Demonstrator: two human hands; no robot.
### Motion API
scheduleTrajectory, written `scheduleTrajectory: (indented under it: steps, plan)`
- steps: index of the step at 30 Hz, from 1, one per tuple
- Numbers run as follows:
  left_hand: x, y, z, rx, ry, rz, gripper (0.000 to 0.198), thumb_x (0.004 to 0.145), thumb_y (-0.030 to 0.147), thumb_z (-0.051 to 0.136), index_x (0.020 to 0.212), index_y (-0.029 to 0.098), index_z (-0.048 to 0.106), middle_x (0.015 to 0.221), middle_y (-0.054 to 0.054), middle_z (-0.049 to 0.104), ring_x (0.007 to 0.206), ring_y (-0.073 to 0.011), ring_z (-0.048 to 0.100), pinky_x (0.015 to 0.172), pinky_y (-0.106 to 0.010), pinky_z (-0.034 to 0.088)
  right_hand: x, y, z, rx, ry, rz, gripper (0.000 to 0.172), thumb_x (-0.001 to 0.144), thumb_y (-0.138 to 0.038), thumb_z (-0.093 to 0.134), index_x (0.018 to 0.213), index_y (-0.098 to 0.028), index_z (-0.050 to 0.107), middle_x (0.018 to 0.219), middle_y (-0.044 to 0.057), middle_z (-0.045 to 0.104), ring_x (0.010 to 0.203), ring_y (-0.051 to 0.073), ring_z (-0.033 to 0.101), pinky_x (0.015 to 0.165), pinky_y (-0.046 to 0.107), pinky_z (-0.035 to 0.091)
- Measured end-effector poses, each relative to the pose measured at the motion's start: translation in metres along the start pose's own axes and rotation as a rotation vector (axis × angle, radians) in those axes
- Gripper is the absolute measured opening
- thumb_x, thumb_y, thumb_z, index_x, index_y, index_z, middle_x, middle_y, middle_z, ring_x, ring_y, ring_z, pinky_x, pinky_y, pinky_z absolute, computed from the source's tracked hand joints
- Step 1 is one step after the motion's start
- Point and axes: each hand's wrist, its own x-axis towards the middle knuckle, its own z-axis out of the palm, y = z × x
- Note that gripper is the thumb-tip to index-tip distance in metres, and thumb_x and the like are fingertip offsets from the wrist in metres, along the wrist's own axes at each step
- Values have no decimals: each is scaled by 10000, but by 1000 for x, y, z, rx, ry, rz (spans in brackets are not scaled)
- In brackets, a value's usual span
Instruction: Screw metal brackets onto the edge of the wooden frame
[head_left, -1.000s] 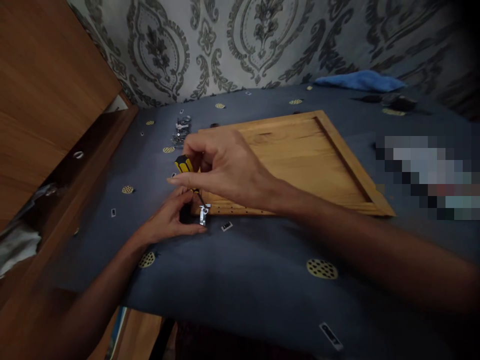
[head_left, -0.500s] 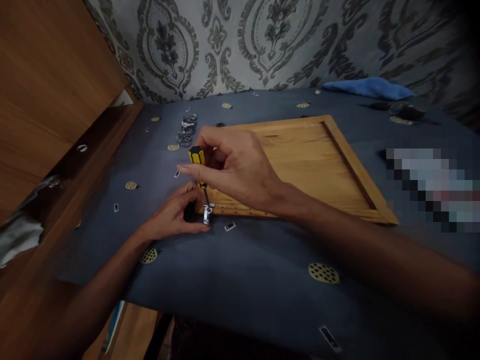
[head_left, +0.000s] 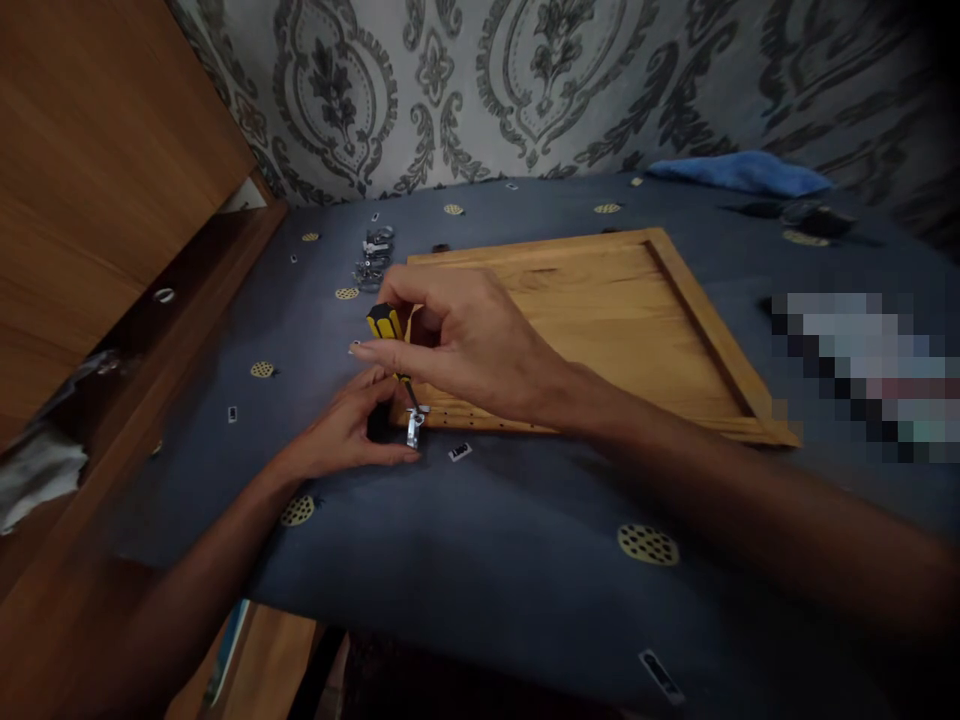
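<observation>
A yellow-and-black screwdriver [head_left: 385, 321] is grasped in the fingers of the right hand [head_left: 472, 345], left of the frame's centre, its shaft slanted down to a small metal hinge [head_left: 413, 430]. The hinge is seen at the near left corner of a framed wooden panel [head_left: 600, 330], by which the middle and right of the frame are largely filled. The left hand [head_left: 341, 430] is placed around that corner, thumb and fingers spread, the thumb tip set at the hinge's lower end; whether the hinge is gripped cannot be told. In the upper left, several metal fittings [head_left: 373, 262] are grouped on the dark patterned tablecloth [head_left: 465, 560]; a blue cloth [head_left: 742, 173] is laid in the upper right.
</observation>
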Motion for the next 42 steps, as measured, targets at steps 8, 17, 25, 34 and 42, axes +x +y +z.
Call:
scheduleTrajectory:
  steps: [8,17,25,34,42]
  plan:
    - [0,-1,0,4,1,3,433,819,612,786,889,210,640,1023,-41,638,988,-263,582,888,-384,506,9,-2,-15,103,-225,43,198,894,-160,709,746,-186,581,712,-38,587,695,110,568,646,253,451]
    - [0,-4,1,7,17,29,434,813,597,811,938,214,648,1012,-41,621,996,-269,581,893,-386,489,2,-7,3,-11,164,24,430,894,-325,787,750,-228,394,695,-71,465,668,108,449,635,268,368]
    - [0,-4,2,-16,3,48,426,833,581,802,890,212,595,966,-20,602,917,-227,565,843,-351,475,2,-5,-1,-36,100,-11,383,909,-326,763,759,-219,426,713,-67,504,675,104,457,647,277,343]
    - [-1,0,0,4,-13,7,441,836,597,776,821,206,573,974,-31,633,966,-251,575,878,-361,460,1,1,5,-145,91,-34,457,895,-307,798,731,-218,381,684,-81,481,649,91,454,635,277,317]
    - [-2,-5,1,7,-3,-7,443,817,610,791,861,203,623,993,-50,662,1002,-279,594,899,-400,486,-1,-1,4,-184,68,-28,470,907,-299,793,731,-222,364,693,-75,480,657,96,458,638,284,334]
